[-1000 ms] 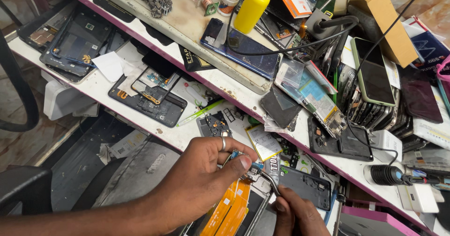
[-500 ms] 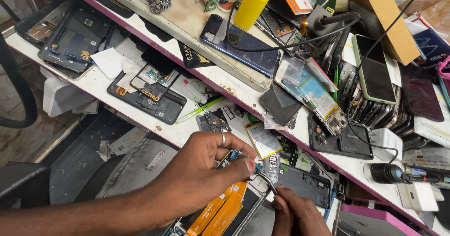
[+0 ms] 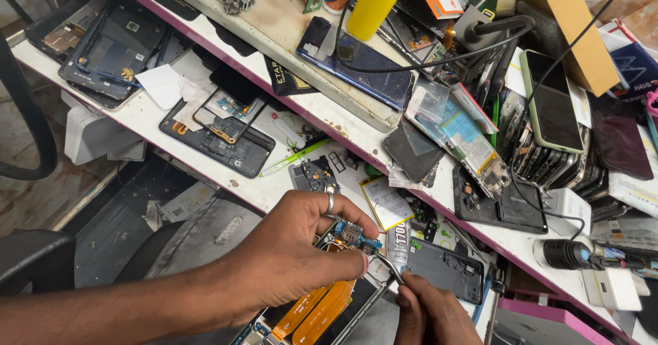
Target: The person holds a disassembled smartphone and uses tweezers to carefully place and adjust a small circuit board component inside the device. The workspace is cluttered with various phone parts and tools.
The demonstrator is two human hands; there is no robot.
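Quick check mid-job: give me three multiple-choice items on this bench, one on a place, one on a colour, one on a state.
1. Where does the yellow bottle stand?
A. upper shelf
B. floor
C. inside the cardboard box

2. What colour are the flex strips in the opened phone?
A. green
B. orange
C. white

3. What does the right hand hold?
A. nothing
B. a cable
C. metal tweezers

Answers: 1 A, it stands beside the dark phone there; 2 B, orange below the left hand; 3 C, tips reach the small blue board.

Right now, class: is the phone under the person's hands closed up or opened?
Opened. The phone has no back cover: orange flex ribbons and a small blue circuit board lie exposed beneath the left hand.
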